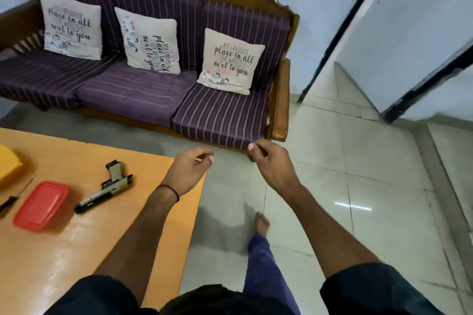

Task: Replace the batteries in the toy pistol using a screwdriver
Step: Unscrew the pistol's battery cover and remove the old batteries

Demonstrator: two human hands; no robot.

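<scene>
Orange wooden table [76, 250] occupies the lower left of the frame, its top glossy with glare. On it, toward the left: the toy pistol [107, 186], lying on its side with the grip pointing up-frame and the barrel toward lower left, touched by neither hand. Just left of it, a red plastic box [42, 206], lid on. At the left edge, the screwdriver [10, 199], black handle, partly cut off by the frame. Above that, a yellow object [9, 166], also cut off. My left hand [189, 169] hangs over the table's right corner, fingers loosely curled, nothing visible in them. My right hand [268, 161] is over the floor, fingers likewise loosely curled, thumb near forefinger, nothing seen held. Floor [371, 174]: pale tiles. Upper left: wooden sofa [225, 115] with purple striped seats and three printed cushions [230, 61]. Upper right: a door [409, 33] standing open.
</scene>
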